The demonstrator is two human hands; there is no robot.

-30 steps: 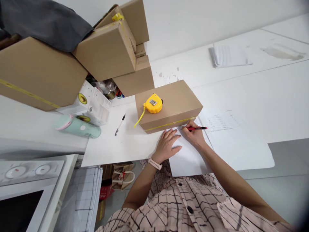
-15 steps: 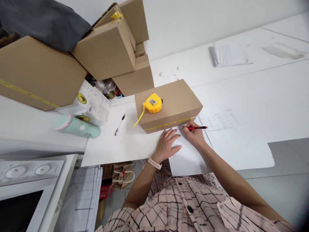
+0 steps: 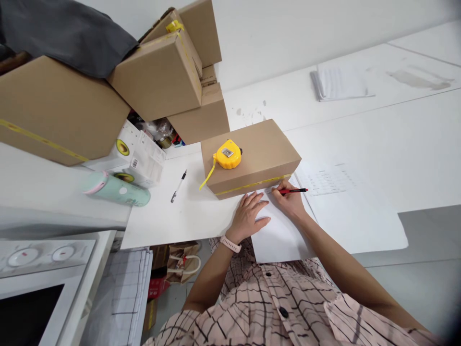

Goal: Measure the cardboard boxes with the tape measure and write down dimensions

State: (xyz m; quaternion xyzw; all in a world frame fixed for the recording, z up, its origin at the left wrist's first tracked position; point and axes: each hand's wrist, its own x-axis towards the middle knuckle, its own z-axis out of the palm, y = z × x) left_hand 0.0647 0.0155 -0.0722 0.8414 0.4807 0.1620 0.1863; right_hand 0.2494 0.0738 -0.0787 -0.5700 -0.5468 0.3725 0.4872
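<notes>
Pinched in the fingers of my right hand [image 3: 290,201] is a red and black pen [image 3: 295,191], its tip end low over a sheet of paper [image 3: 279,238]. My left hand [image 3: 249,215] lies flat with fingers spread, across the left edge of that sheet. Just beyond both hands stands a closed cardboard box [image 3: 257,149] with yellow tape along its near side; it hides the top of the sheet. On the box rests a yellow tape measure [image 3: 227,154], a short end of its strap hanging over the box's left edge. To the right lies a printed sheet [image 3: 345,211].
A second pen [image 3: 179,186] lies left of the box. Further left are a mint bottle [image 3: 118,191] on its side, avocado-printed cartons [image 3: 146,158] and stacked cardboard boxes [image 3: 158,77]. A paper stack [image 3: 340,82] sits far right, and a white oven [image 3: 46,283] stands at lower left.
Almost nothing differs. The view has shifted very slightly; both hands, the pen and the box keep their places.
</notes>
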